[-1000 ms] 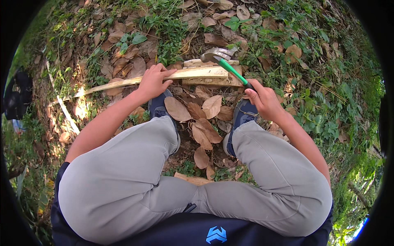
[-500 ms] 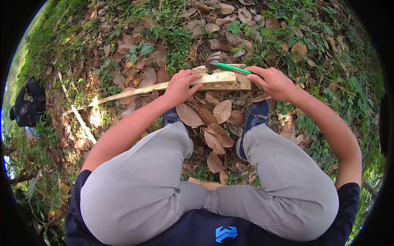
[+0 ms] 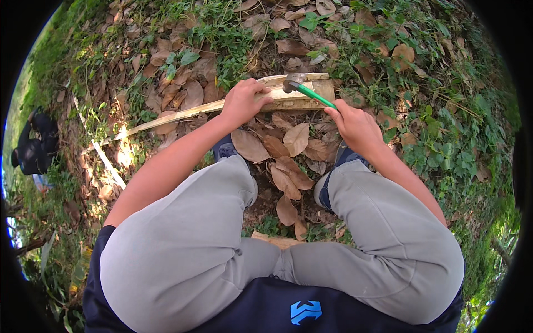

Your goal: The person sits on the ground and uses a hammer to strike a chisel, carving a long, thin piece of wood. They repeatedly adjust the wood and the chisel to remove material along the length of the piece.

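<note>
A long pale wooden strip point(image 3: 186, 114) runs from the left toward a flat wooden board point(image 3: 325, 89) on the ground, its right end lying over that board. My left hand point(image 3: 242, 102) grips the strip near the board, fingers curled over the far side and thumb on the near side. In my right hand point(image 3: 355, 126) is a claw hammer point(image 3: 315, 96), held by its green handle. The hammer's metal head is over the right part of the strip; whether it touches the wood I cannot tell. No nail can be made out.
Dry brown leaves point(image 3: 296, 139) and green plants cover the ground. A thin pale stick point(image 3: 108, 165) lies at the left. Another wood piece point(image 3: 277, 240) is on the ground between my legs. Farther left, a person in dark clothes point(image 3: 36, 144) is low to the ground.
My right hand has shifted a little left and nearer to me, and the hammer handle now slants more steeply. My left hand keeps its place on the strip. The whole view has shifted slightly.
</note>
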`<state>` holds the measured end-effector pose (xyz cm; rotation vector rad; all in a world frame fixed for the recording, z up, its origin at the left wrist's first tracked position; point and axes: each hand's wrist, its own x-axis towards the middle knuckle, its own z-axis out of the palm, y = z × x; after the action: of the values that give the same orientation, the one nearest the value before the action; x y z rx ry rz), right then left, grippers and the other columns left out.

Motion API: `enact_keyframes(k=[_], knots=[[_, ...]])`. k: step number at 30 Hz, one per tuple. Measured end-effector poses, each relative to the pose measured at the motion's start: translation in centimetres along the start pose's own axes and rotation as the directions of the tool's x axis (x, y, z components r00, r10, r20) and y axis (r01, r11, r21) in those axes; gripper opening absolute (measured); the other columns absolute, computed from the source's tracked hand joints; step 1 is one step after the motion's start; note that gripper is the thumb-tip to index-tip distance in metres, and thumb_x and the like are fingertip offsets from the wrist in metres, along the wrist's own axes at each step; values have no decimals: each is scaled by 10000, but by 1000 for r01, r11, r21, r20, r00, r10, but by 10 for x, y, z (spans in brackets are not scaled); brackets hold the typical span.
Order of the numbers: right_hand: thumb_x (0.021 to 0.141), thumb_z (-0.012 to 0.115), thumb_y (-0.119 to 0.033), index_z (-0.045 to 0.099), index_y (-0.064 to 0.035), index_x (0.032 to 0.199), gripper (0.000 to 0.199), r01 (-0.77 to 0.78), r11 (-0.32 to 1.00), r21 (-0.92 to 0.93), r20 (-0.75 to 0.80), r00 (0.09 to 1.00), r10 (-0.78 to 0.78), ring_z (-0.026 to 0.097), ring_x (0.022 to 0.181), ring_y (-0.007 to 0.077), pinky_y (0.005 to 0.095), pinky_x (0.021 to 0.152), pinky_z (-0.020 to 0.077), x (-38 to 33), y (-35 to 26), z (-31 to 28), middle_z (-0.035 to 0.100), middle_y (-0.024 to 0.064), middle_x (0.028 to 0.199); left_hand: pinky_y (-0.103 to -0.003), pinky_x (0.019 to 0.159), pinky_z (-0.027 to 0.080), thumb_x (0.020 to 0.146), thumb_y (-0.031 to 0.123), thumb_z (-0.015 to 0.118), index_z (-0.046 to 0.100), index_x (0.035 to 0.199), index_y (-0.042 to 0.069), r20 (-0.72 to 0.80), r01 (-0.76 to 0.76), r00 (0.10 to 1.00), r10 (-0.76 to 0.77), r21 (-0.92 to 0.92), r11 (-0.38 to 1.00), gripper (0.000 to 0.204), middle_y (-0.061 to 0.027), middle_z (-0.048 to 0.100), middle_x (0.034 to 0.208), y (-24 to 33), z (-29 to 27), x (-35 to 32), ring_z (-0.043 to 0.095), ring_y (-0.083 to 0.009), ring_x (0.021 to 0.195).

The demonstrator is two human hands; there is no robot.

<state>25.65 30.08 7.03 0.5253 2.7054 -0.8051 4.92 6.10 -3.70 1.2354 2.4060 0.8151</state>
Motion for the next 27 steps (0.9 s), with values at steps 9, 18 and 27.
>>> enact_keyframes(k=[9, 18, 27], knots=[[1085, 526, -418, 517, -102, 1009, 325, 96, 989, -108, -135, 985, -111, 649, 660, 456, 576, 533, 476, -5, -3, 16, 683, 156, 737, -436, 809, 528, 854, 325, 829, 815, 1054, 137, 27, 104, 994, -105, 42, 994, 275, -87, 642, 905, 8, -2, -1, 654, -309, 919], [1083, 531, -411, 518, -99, 998, 324, 213, 977, 20, -284, 938, -199, 647, 639, 451, 575, 537, 485, -6, -10, 10, 681, 164, 733, -436, 826, 539, 863, 343, 817, 817, 1109, 165, -10, 65, 998, -64, 141, 988, 304, -86, 641, 927, 14, -1, -5, 654, -308, 955], [1084, 543, -377, 543, -103, 1014, 283, 139, 989, -48, -230, 962, -147, 656, 662, 445, 560, 544, 484, -4, -2, 6, 678, 171, 745, -420, 813, 537, 875, 332, 812, 819, 1147, 182, 19, 64, 998, -67, 138, 988, 311, -84, 634, 908, 12, -3, -4, 647, -299, 930]])
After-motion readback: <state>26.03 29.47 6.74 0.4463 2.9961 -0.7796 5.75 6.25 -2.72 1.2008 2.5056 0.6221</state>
